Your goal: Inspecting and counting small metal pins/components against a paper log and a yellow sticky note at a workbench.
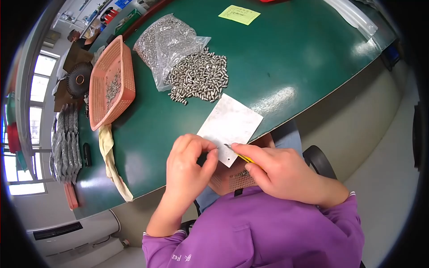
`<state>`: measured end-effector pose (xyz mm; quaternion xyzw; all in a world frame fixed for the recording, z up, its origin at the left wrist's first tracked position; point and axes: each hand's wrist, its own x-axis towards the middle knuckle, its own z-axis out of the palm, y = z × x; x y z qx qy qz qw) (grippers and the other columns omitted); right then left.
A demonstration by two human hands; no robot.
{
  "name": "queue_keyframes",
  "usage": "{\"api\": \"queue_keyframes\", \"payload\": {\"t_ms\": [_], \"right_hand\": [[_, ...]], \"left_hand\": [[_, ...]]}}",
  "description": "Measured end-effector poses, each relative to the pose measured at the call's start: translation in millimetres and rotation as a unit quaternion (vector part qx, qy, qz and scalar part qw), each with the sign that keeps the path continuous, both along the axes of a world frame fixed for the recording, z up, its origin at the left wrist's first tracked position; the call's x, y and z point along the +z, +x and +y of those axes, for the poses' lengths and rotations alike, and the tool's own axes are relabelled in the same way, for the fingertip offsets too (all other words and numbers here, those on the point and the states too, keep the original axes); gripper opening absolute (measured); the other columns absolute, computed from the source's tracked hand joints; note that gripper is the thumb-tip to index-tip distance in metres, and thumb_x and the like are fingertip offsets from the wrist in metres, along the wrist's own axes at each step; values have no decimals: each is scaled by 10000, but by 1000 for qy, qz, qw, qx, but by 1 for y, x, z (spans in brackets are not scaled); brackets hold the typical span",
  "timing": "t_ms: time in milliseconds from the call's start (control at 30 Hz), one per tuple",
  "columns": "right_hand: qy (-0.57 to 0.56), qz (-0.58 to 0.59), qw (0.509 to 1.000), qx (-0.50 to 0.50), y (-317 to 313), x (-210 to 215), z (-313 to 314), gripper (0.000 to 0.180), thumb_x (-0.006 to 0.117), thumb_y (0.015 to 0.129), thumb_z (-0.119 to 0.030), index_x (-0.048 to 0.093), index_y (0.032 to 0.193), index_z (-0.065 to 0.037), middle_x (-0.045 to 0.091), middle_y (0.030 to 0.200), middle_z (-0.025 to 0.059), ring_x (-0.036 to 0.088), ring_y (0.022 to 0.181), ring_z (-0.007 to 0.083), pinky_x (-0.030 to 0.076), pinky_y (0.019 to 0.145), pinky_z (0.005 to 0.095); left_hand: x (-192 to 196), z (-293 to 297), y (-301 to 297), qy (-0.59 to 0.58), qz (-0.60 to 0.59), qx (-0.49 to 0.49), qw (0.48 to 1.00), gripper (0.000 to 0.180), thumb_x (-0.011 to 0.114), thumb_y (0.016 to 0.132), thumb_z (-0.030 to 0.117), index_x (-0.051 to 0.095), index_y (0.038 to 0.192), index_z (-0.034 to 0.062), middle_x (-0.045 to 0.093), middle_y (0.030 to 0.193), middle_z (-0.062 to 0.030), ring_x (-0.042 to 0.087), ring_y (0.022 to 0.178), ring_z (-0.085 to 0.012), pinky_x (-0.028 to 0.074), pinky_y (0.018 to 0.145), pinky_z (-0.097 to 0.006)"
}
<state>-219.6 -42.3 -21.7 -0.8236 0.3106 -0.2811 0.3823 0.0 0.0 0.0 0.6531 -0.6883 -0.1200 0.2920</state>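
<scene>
My right hand [279,172] is closed around a yellow utility knife [245,158], its thin tip pointing left over a white sheet [232,120]. Facing it, my left hand [190,161] has thumb and forefinger pinched together close to the tip. Whatever sits between those fingertips is too small to make out. The sheet lies slanted at the table's near edge, with a small dark spot at its lower corner. Just beyond it is a loose heap of small silvery metal pins [201,76], spilling from a clear plastic bag [167,44] full of the same parts.
A pink plastic basket [127,96] holding some metal parts stands on the green table [295,53] at left, beside a cream cloth [109,156]. Filled bags [67,143] and a black fan [80,79] are farther left. Another basket [219,184] sits at my lap. A yellow paper [239,14] lies far off.
</scene>
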Motion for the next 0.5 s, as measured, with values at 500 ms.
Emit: {"api": "queue_keyframes", "payload": {"t_ms": [500], "right_hand": [[-47, 82, 995, 41, 9, 6, -2, 469, 651, 885, -48, 598, 1351, -73, 685, 797, 102, 684, 691, 280, 562, 636, 398]], "left_hand": [[-19, 5, -2, -34, 12, 11, 999, 177, 756, 745, -55, 617, 821, 25, 605, 793, -80, 594, 746, -248, 494, 656, -344]]}}
